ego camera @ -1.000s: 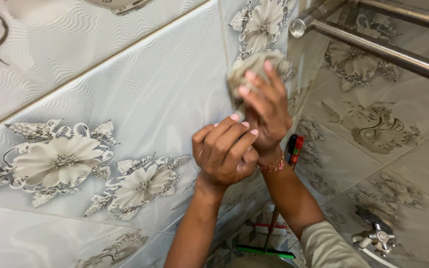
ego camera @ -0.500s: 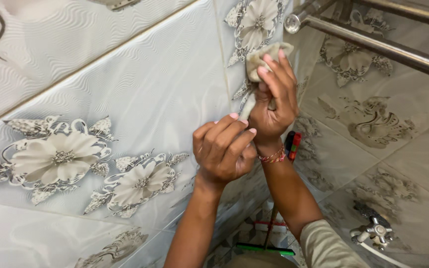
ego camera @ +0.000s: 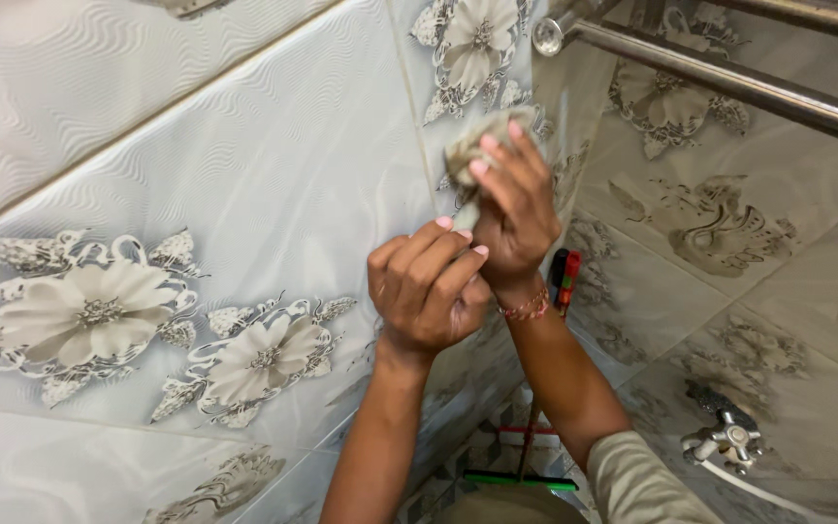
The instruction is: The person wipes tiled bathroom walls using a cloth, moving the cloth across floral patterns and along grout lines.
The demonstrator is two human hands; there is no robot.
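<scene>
My right hand (ego camera: 521,218) presses a crumpled grey-beige cloth (ego camera: 477,146) against the glossy wall tile (ego camera: 273,184), close to the corner where two walls meet. A red bead bracelet (ego camera: 526,309) sits on that wrist. My left hand (ego camera: 427,291) is just below and to the left, with its fingers curled into a loose fist against the tile. Its fingertips are next to the cloth's hanging lower end. I cannot tell whether they pinch that end.
A steel towel bar (ego camera: 729,82) runs across the upper right wall. A chrome tap (ego camera: 729,439) sticks out at the lower right. A wiper with a green head (ego camera: 521,479) and a red handle stands on the floor below my arms. Flower-pattern tiles (ego camera: 89,315) cover the left wall.
My right hand slid the cloth up along the tile by the corner, then back down a little. My left hand stayed curled in about the same spot.
</scene>
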